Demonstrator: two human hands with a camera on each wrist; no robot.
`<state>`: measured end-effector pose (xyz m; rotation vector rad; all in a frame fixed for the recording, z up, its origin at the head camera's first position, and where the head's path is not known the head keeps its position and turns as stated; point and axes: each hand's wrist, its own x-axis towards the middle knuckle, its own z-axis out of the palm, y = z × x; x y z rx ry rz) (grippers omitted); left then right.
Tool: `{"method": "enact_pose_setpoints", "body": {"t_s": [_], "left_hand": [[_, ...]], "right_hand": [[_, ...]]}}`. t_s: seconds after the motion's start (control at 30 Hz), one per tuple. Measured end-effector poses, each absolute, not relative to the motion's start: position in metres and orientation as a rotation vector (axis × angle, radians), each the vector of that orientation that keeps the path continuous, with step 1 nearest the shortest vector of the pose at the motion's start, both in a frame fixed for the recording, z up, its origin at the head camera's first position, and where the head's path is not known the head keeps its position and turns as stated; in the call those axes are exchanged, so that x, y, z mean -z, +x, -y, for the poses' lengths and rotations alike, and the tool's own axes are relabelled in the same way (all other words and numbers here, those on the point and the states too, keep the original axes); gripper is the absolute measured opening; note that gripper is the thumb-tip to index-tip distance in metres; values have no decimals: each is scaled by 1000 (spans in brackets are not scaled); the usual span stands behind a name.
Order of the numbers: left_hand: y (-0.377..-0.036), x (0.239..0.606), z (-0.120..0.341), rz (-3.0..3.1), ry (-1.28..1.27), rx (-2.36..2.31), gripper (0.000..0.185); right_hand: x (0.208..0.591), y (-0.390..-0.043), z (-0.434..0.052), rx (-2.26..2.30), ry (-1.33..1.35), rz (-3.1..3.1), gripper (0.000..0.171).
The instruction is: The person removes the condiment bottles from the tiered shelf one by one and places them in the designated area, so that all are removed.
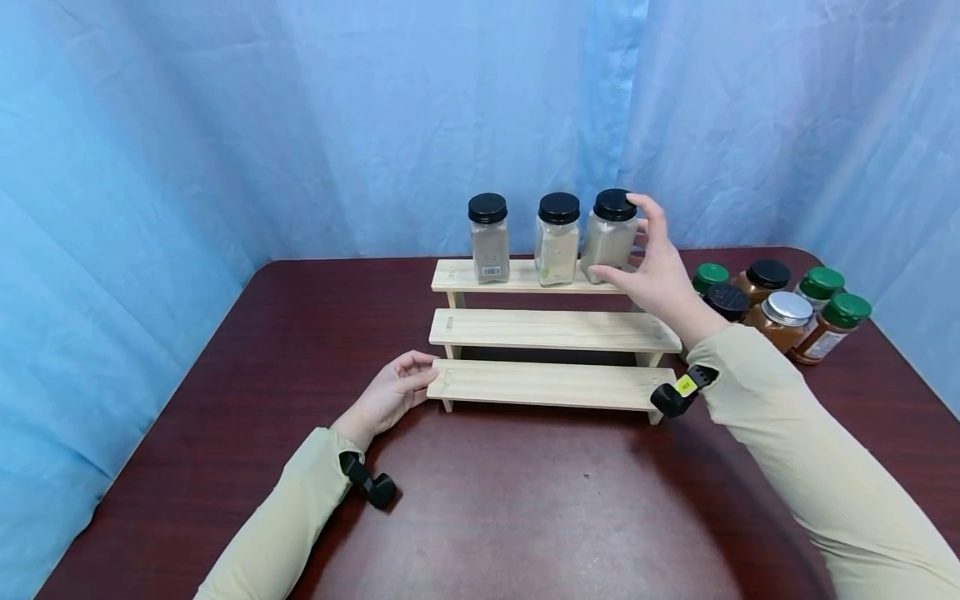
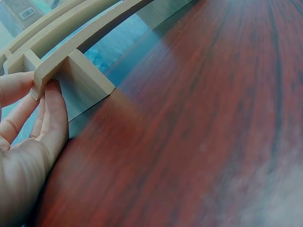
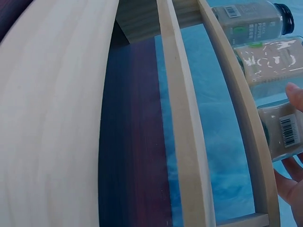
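A three-step wooden shelf rack (image 1: pixel 555 328) stands on the table. My left hand (image 1: pixel 396 390) pinches the left end of its lowest step, thumb (image 2: pixel 16 87) on one side and fingers (image 2: pixel 54 113) below the board. On the top step are two square glass spice jars with black lids, a grey one (image 1: pixel 491 250) at the left and a cream one (image 1: pixel 558 250) in the middle. To their right my right hand (image 1: pixel 660 267) holds a third black-lidded spice jar (image 1: pixel 606 246), its base at the top step. That jar's barcode label (image 3: pixel 289 130) faces the right wrist camera.
Behind my right forearm, at the table's right side, several more spice jars stand together, among them a silver-lidded one (image 1: pixel 783 321) and a green-lidded one (image 1: pixel 832 329). Blue curtain (image 1: pixel 420 125) surrounds the dark red table (image 1: pixel 480 508) at the back and sides.
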<state>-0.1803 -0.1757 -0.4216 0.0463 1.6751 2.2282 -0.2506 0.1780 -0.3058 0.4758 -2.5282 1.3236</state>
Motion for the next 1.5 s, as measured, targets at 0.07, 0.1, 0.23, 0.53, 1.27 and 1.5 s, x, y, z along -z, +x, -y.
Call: {"method": "enact_pose_setpoints", "body": {"t_s": [0.07, 0.1, 0.23, 0.53, 1.27, 1.5], "left_hand": [[-180, 421, 176, -1673, 40, -2229, 24], [-180, 421, 176, -1673, 37, -2229, 24], [-180, 421, 176, -1676, 26, -2228, 24], [-181, 422, 176, -1673, 18, -2232, 24], [-180, 419, 175, -1684, 22, -2217, 21], [-179, 419, 175, -1690, 20, -2215, 21]], "right_hand": [[307, -251, -176, -1315, 465, 2519, 92], [307, -251, -175, -1310, 461, 2514, 92], [309, -252, -173, -1287, 459, 2491, 91], [311, -252, -174, -1261, 486, 2456, 88], [313, -239, -176, -1275, 482, 2427, 91], [315, -230, -179, -1302, 533, 2367, 88]]}}
